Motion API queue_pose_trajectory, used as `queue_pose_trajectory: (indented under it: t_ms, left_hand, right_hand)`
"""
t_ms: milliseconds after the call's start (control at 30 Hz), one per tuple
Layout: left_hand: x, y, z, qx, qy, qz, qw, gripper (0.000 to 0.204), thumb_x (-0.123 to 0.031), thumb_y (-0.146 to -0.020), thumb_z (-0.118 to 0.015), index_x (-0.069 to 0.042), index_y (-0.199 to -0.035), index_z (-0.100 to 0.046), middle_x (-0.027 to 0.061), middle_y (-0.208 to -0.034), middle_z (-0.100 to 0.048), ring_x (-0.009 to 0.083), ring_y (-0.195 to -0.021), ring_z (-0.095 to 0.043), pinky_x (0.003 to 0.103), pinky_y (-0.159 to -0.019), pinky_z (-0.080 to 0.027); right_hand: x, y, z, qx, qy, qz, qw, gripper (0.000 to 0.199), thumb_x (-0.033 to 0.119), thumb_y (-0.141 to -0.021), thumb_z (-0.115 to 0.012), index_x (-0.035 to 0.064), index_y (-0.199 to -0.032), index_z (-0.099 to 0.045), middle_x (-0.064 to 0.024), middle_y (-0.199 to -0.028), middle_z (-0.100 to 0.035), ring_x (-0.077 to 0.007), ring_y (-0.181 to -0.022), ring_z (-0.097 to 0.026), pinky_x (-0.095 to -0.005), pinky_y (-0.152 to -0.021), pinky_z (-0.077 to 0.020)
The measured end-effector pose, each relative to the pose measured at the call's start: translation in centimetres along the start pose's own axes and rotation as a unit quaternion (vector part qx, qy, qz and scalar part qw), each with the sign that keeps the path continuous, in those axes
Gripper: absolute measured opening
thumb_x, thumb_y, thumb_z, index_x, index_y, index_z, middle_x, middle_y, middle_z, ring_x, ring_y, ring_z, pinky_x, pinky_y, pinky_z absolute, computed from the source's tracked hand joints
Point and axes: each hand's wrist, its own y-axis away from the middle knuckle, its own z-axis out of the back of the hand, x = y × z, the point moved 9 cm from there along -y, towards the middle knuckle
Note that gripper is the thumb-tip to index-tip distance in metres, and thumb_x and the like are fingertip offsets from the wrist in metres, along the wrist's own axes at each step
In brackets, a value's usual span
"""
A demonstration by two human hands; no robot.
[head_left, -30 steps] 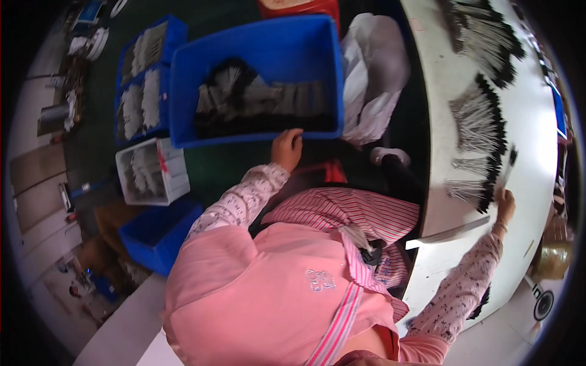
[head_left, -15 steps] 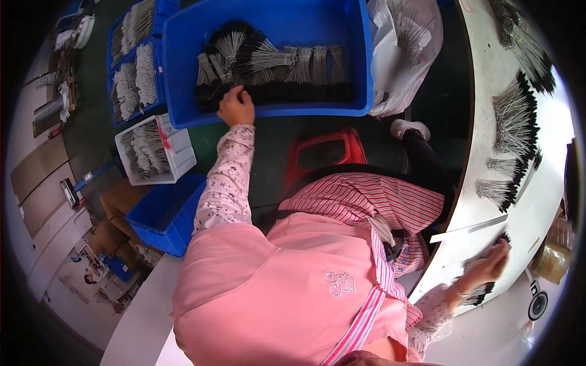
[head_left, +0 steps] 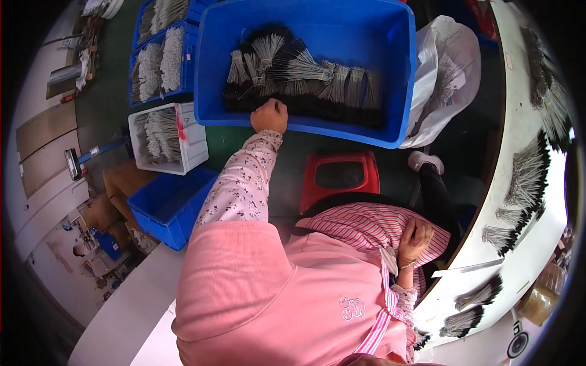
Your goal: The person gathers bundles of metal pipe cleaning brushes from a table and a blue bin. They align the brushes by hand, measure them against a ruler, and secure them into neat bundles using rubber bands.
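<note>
since the frame half a second back, our right hand [head_left: 416, 243] has left the surface [head_left: 530, 251] at the right of the frame and is now over the striped apron [head_left: 360, 224], right of centre below. our left hand [head_left: 269, 116] is again at the near edge of the blue tub [head_left: 351, 36], upper centre.

grip, left: fingers curled at the rim; we cannot tell whether they close on the rim, on a wire or on nothing. grip, right: fingers bent, nothing visible between them; cannot tell if the palm is bare.

handling, our judgement: take each bundle by its pale wire part, keep the dark ends level, and lay it alongside its neighbours so the fine wires do not snag or splay.

containers: the tub holds the dark-ended wire bundles [head_left: 312, 69], most upright along the near side, some fanned or lying across others. just right of it, a white bag [head_left: 430, 44] with loose wires [head_left: 448, 78]. at left, a white bin [head_left: 196, 145] holds pale bunches [head_left: 160, 135]; above it, blue crates [head_left: 188, 60] carry similar pale rows [head_left: 171, 58]. more dark-ended bunches [head_left: 524, 178] lie along the surface.
</note>
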Motion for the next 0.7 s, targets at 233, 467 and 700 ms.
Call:
queue_pose_trajectory:
  t_ms: [233, 467, 700]
  left_hand:
    - [0.1, -0.29, -1.01, 0.07, -0.041, 0.011, 0.997, 0.023, -0.032, -0.08, -0.05, -0.012, -0.075, -0.062, 0.0099, -0.073, -0.065, 0.0321, -0.07, -0.062, 0.044, -0.064, -0.047]
    - [-0.32, -0.39, -0.53, 0.074, -0.054, 0.0, 0.996, 0.028, -0.033, -0.08, -0.05, -0.009, -0.071, -0.061, 0.0133, -0.07, -0.064, 0.0345, -0.067, -0.061, 0.046, -0.063, -0.047]
    - [-0.57, -0.57, -0.41, 0.074, -0.054, -0.007, 0.996, 0.031, -0.036, -0.08, -0.05, -0.009, -0.068, -0.059, 0.0151, -0.072, -0.063, 0.0368, -0.069, -0.06, 0.049, -0.064, -0.046]
  right_hand:
    - [-0.13, 0.0, 0.0, -0.012, 0.003, -0.002, 1.0, 0.003, 0.007, -0.08, -0.058, 0.006, -0.08, -0.056, -0.0091, -0.074, -0.052, -0.027, -0.07, -0.05, -0.0384, -0.066, -0.038]
    - [0.18, -0.1, 0.18, -0.024, 0.008, 0.006, 1.0, 0.003, 0.007, -0.08, -0.058, 0.0064, -0.081, -0.055, -0.0075, -0.072, -0.052, -0.0261, -0.067, -0.049, -0.0379, -0.064, -0.037]
    - [-0.05, -0.13, -0.29, -0.018, 0.01, 0.004, 1.0, 0.003, 0.007, -0.079, -0.059, 0.0067, -0.079, -0.056, -0.0078, -0.071, -0.051, -0.0266, -0.066, -0.048, -0.0386, -0.063, -0.0373]
